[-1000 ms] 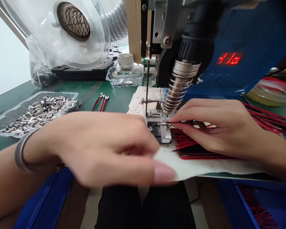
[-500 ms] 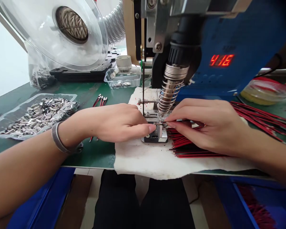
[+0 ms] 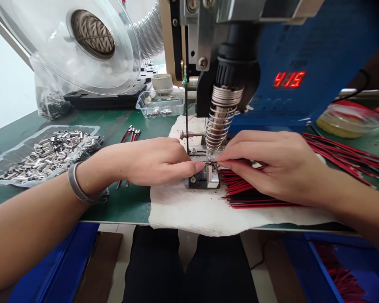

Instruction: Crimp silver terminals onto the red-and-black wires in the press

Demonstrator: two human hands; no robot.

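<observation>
At the small metal fixture (image 3: 212, 179), my left hand (image 3: 159, 162) is closed, thumb and forefinger at the end of a small metal connector (image 3: 208, 163). Its other fingers are curled under and hidden. My right hand (image 3: 271, 166) pinches a thin wire (image 3: 217, 161) between thumb and forefinger, its tip against the connector. Directly above the joint stands a soldering iron (image 3: 217, 130) with a spring round its barrel, its tip between my hands. A thin solder feed tube (image 3: 186, 122) drops down left of the iron. Beneath my right hand lie several red and black wires (image 3: 240, 189).
A clear tray of metal connectors (image 3: 55, 153) sits at left, with a few wired connectors (image 3: 132, 132) beside it. Behind is a clear box (image 3: 161, 105). A blue machine (image 3: 278, 105) reads 415. More wires (image 3: 341, 158) lie at right. White cloth (image 3: 192, 214) covers the table's front.
The red display went from 416 to 415. The whole view shifted slightly left; both hands keep their places at the fixture.
</observation>
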